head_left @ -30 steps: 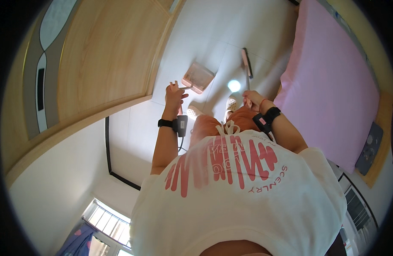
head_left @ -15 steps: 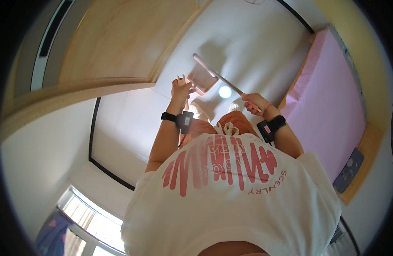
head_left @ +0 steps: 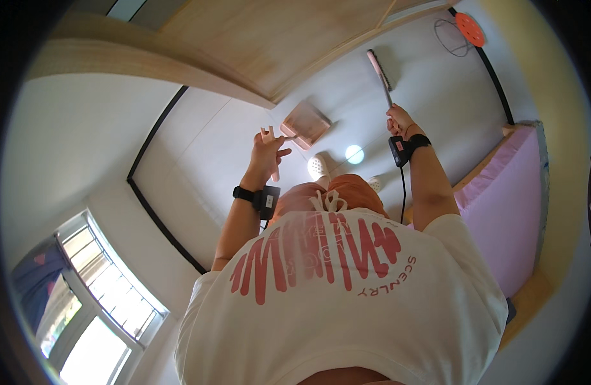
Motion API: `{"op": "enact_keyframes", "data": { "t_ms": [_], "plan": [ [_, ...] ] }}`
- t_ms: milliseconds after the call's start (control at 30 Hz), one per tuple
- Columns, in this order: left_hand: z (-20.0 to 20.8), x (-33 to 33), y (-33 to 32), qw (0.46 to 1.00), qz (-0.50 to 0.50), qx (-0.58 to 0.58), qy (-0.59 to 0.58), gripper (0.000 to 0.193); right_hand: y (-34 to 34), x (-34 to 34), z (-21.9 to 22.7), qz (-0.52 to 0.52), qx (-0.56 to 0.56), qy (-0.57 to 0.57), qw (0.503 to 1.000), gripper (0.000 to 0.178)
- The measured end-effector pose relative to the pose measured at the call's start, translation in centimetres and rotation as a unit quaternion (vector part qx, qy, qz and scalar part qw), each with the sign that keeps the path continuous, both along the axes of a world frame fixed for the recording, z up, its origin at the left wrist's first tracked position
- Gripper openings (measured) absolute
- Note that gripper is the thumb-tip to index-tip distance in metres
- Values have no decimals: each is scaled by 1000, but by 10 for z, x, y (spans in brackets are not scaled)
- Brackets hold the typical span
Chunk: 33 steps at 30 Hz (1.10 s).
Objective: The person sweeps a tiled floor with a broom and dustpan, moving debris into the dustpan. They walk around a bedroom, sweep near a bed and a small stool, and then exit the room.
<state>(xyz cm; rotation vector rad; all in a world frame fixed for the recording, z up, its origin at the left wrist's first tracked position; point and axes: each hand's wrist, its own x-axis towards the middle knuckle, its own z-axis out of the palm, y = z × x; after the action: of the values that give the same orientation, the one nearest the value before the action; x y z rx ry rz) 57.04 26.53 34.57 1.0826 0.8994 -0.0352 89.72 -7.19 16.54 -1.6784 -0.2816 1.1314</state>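
Observation:
My left hand (head_left: 267, 154) is closed round the pink handle of a dustpan, with some fingers extended. The pink pan of the dustpan (head_left: 308, 123) sits low by the floor, just beyond that hand and to its right. My right hand (head_left: 401, 120) grips the stick of a broom (head_left: 381, 76), whose pink head with dark bristles reaches out ahead, near the wooden panel. A gap of floor separates the broom head from the dustpan. Parts of both handles are hidden by my fingers.
Pale floor (head_left: 205, 147) spreads around my light clogs (head_left: 317, 168). A wooden door or cabinet panel (head_left: 257, 38) stands ahead. To the right is a bed-like surface with a pink cover (head_left: 501, 192). An orange round thing and wire frame (head_left: 470, 30) lie far right; a window (head_left: 109, 282) is at left.
My right hand has swung the broom forward and right, away from the dustpan. The view has turned, showing more floor to the right. My left hand still holds the dustpan.

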Motion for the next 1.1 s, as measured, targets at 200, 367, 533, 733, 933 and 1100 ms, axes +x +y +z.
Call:
{"op": "enact_keyframes", "data": {
  "t_ms": [200, 367, 533, 733, 933, 1100],
  "plan": [
    [-15, -38, 32, 998, 62, 12, 15, 45, 86, -140, 80, -48, -199, 79, 976, 58],
    [-30, -41, 46, 994, 104, 8, 16, 42, 62, -209, 133, 87, -259, 50, 961, 57],
    [-64, -38, 78, 993, 109, -30, -28, 38, 48, -206, 172, 58, -216, 139, 965, 59],
    [-30, -38, 77, 997, 75, 27, 17, 44, 0, -227, 194, -78, -169, 161, 969, 59],
    [-12, -53, 73, 996, 20, 67, 49, 49, -18, -218, 153, -219, -106, 190, 951, 17],
    [-18, -48, 65, 995, -21, 86, 39, 41, -28, -192, 93, -204, -82, 177, 959, 15]
  ]
}}
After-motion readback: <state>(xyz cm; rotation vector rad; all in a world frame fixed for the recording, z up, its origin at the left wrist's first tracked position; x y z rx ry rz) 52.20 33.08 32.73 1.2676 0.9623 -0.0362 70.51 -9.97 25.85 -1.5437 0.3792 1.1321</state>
